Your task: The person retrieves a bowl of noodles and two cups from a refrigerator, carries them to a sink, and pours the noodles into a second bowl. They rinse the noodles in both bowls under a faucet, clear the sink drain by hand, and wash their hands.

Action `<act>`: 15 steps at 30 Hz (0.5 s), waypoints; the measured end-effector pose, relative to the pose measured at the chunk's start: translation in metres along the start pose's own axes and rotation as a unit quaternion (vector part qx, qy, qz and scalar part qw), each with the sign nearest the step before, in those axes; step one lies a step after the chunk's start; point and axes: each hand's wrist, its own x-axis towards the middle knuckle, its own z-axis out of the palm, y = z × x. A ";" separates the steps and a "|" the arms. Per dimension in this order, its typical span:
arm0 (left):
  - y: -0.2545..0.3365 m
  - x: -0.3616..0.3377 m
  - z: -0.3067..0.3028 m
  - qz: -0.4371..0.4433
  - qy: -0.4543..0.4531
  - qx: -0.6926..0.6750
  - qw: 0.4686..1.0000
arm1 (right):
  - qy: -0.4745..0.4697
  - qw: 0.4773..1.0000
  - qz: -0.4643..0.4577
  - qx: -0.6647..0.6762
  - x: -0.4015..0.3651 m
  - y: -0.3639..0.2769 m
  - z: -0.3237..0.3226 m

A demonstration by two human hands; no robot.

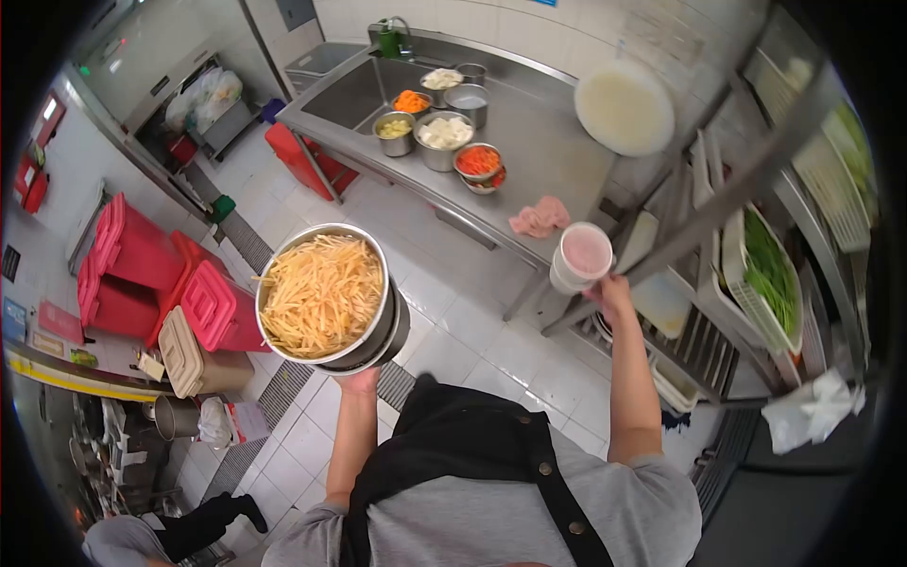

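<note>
My left hand (357,380) is under a round metal pot (385,274) heaped with pale yellow shreds (321,298), perhaps potato. A second, darker metal vessel (392,345) shows beneath that pot; most of the fingers are hidden. Out to the right, my right hand (614,295) grips a white round tub (570,274) by its side, with something pink (588,250) inside. The tub is at the front edge of the steel counter (539,170), near a crumpled pink cloth (539,217).
Several metal pots of cut vegetables, including shredded carrot (480,161), stand by the sink (345,93). A white round basin (624,107) leans against the wall. Shelving with a basket of greens (770,274) is on the right. Red bins (213,302) and another person (142,539) are left.
</note>
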 end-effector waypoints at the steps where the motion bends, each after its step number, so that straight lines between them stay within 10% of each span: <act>1: 0.006 0.020 0.002 0.004 0.005 0.007 1.000 | 0.001 1.000 -0.026 0.011 0.043 -0.012 0.029; 9: 0.082 0.185 -0.006 -0.035 0.051 -0.030 0.998 | 0.106 0.983 0.030 0.150 0.354 -0.048 0.216; 15: 0.147 0.315 -0.009 -0.106 0.056 -0.049 0.992 | 0.165 0.948 0.031 0.269 0.437 -0.038 0.267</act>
